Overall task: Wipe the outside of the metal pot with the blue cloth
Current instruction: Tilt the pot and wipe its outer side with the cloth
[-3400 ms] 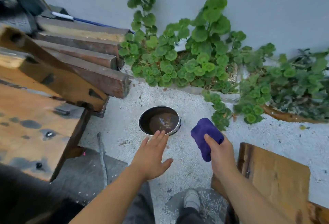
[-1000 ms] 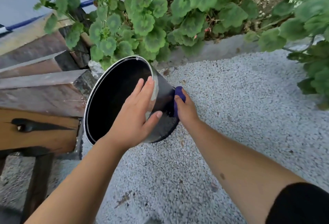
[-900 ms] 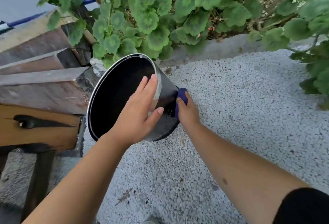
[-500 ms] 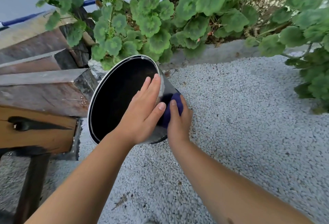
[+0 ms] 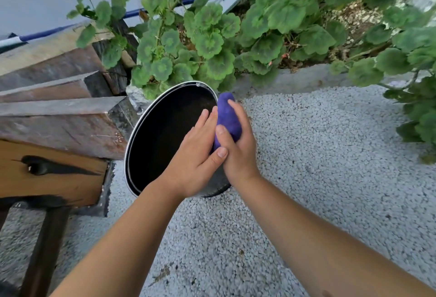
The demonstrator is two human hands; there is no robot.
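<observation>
You're mid-wipe: your left hand (image 5: 195,155) lies flat, fingers open, steadying the metal pot (image 5: 165,136) tipped on the gravel (image 5: 306,167), while your right hand (image 5: 238,145) grips the blue cloth (image 5: 227,115) near the rim. Next, likely sweep down the wall and turn the pot.

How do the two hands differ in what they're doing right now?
The left hand lies flat and open against the tilted pot, steadying it; the right hand is curled around the cloth. The left holds nothing, while the right presses the cloth near the rim. Both are bare and touch each other at the pot's side.
</observation>
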